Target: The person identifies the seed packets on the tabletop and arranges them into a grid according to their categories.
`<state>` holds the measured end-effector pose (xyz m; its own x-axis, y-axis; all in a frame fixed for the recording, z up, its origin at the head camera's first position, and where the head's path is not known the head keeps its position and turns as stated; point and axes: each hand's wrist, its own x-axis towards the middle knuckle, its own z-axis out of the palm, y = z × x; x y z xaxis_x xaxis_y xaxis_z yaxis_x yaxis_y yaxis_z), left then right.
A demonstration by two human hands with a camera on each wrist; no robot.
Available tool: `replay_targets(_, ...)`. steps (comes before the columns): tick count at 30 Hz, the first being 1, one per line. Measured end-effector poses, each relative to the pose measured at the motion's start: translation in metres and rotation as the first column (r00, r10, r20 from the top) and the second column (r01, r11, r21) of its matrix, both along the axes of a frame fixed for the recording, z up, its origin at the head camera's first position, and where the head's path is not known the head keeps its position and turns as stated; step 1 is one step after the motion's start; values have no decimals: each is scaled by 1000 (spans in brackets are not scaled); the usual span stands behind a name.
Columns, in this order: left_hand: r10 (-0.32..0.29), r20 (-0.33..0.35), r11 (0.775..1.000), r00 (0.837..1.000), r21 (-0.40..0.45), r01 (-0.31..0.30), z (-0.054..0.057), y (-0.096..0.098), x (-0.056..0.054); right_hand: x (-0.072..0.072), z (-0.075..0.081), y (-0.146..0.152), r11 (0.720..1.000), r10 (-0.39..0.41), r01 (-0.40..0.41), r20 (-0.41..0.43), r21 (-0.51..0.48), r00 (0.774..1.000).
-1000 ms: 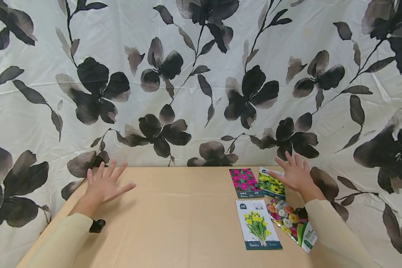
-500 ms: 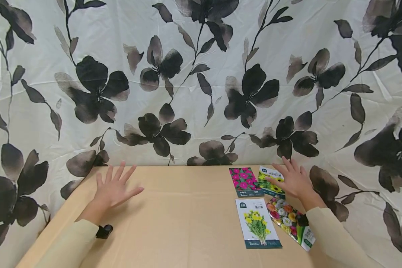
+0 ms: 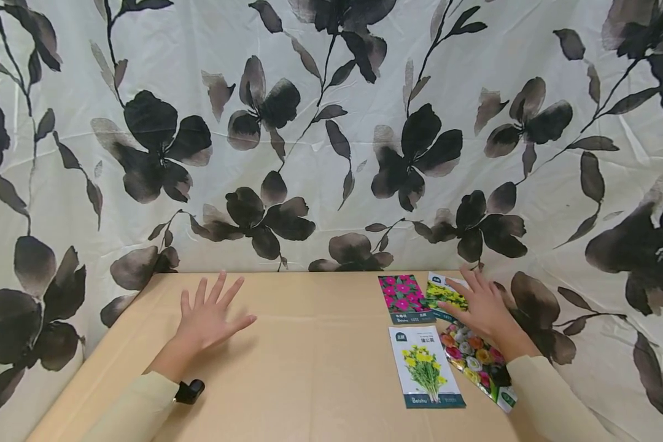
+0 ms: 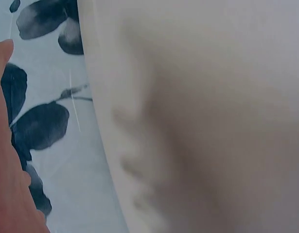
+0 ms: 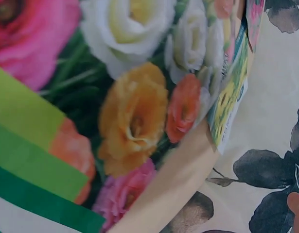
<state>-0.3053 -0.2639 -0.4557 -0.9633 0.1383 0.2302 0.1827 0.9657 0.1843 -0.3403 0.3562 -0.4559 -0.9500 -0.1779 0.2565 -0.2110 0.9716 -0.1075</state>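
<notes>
My left hand hovers over the left part of the table with spread, straight fingers and a shadow beneath it; it holds nothing. My right hand is over the packets at the right, its fingers extended across the yellow-flower seed packet and covering part of it. Below that hand lies a seed packet with multicoloured blooms, partly hidden by the wrist; it fills much of the right wrist view. A pink-flower seed packet and a white packet with yellow flowers lie to the left of these.
A light tan table runs up to a white cloth printed with dark flowers behind it. A small black wrist camera sits at the left sleeve.
My left hand has moved to the right and slightly down, fingers still spread. The right hand has shifted slightly down and left over the packets, which stay in place.
</notes>
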Motion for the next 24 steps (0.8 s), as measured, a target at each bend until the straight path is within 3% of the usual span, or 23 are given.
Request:
replay_targets(11, -27, -14, 999, 1000, 37, 27, -9, 33, 5, 11, -7, -2, 997, 75, -73, -80, 20, 994)
replay_targets(24, -61, -12, 995, 998, 73, 61, -11, 79, 15, 15, -12, 2, 996, 67, -68, -14, -58, 998)
